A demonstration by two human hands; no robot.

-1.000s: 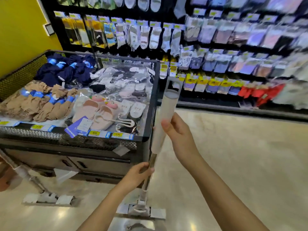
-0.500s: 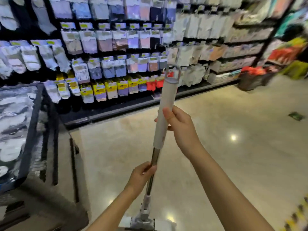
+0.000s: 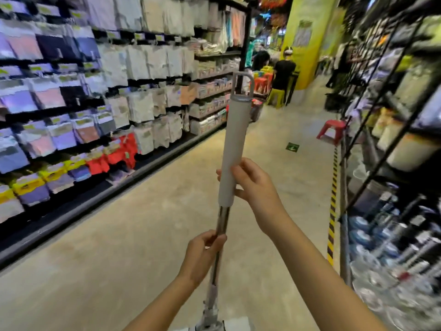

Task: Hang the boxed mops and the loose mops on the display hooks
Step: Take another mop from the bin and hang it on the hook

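I hold one loose mop [image 3: 232, 149] upright in front of me, in the middle of the aisle. Its handle is a long pale grey sleeve topped by a hanging loop, with a thin metal pole below. My right hand [image 3: 254, 187] grips the lower end of the grey sleeve. Lower down, my left hand [image 3: 202, 253] is closed around the metal pole. The flat white mop head is just visible at the bottom edge of the view. No boxed mops or display hooks can be made out.
A long wall of packaged socks and garments [image 3: 95, 103] runs along the left. Black wire racks with housewares [image 3: 393, 187] line the right, edged by hazard tape [image 3: 333, 211]. A red stool [image 3: 331, 131] and two people [image 3: 282, 72] stand farther down the aisle.
My view has swung right, away from the wire bin of socks and slippers, and now looks down the aisle. Both hands keep the same grip on the mop.
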